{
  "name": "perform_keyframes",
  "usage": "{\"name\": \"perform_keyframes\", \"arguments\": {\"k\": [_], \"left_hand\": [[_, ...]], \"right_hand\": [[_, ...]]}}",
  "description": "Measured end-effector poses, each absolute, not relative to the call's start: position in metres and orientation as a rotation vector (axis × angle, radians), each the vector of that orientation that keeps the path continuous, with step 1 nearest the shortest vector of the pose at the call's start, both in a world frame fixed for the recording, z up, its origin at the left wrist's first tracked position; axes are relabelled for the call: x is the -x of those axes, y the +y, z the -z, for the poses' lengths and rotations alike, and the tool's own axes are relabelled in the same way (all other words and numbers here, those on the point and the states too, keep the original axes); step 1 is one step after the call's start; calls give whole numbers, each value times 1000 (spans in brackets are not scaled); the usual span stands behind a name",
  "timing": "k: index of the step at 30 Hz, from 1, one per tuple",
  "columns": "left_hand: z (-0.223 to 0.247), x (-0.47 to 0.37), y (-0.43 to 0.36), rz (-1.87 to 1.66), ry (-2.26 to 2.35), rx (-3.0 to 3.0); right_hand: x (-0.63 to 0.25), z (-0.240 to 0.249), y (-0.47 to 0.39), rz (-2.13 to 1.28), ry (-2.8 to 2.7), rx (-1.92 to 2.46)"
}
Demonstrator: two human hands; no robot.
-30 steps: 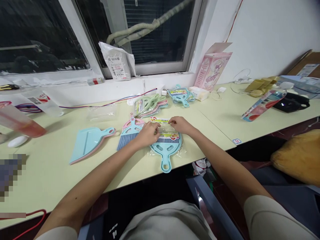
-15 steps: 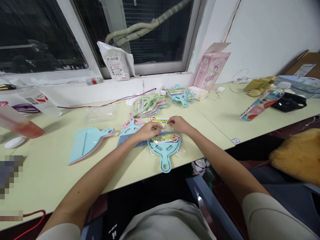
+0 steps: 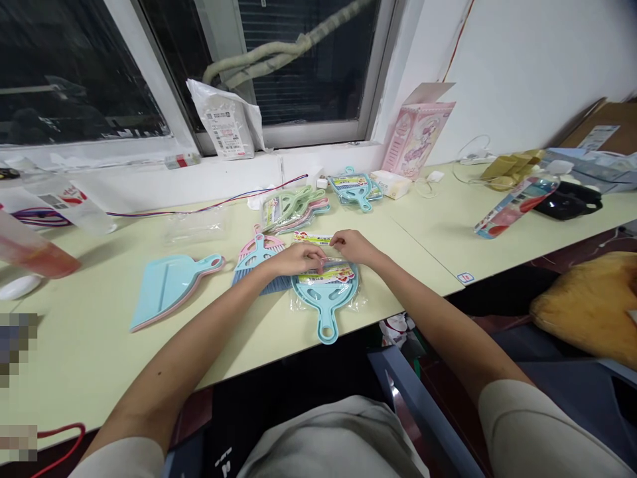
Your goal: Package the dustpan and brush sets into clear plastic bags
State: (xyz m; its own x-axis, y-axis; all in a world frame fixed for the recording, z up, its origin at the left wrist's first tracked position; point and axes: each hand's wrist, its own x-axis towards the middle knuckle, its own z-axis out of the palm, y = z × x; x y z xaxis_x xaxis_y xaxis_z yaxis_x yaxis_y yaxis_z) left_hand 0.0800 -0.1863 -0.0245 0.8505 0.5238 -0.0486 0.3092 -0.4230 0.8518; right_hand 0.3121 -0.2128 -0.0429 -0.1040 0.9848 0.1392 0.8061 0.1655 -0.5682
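A light blue dustpan and brush set [image 3: 327, 302] lies in a clear plastic bag [image 3: 357, 303] at the table's front edge, its handle toward me. A printed label [image 3: 338, 273] crosses the set, and a second printed strip [image 3: 312, 238] shows at the bag's far end. My left hand [image 3: 304, 257] has its fingertips pinched on the bag's upper part. Just to the right, my right hand [image 3: 352, 246] pinches the bag near the printed strip. Left of the bag, a blue brush [image 3: 259, 255] lies over a pink one, partly behind my left forearm.
Stacked blue and pink dustpans [image 3: 172, 285] lie at left. Bagged green and pink sets [image 3: 296, 207] and bagged blue sets [image 3: 355, 189] lie farther back. A drink bottle [image 3: 515, 206] and a pink box [image 3: 418, 136] stand at right. Wires [image 3: 219, 203] run along the wall.
My left fingertips have shifted down over the bag's upper part, toward the label. My right hand stays almost where it was. The whole view has moved slightly.
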Motion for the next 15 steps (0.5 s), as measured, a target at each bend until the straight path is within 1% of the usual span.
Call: {"name": "perform_keyframes", "arguments": {"k": [5,8,13,15], "left_hand": [[31,-83,-179,-277,536,-2061],[31,-79,-177,-364,554,-2109],[23,-67,-176,-660,833,-2458],[23,-64,-176,-705,913,-2597]], "right_hand": [[-312,43,-212,-483,-1969,1670],[-313,42,-214,-493,-1940,1656],[-314,40,-217,-505,-1933,1602],[-313,39,-219,-482,-1956,1578]]}}
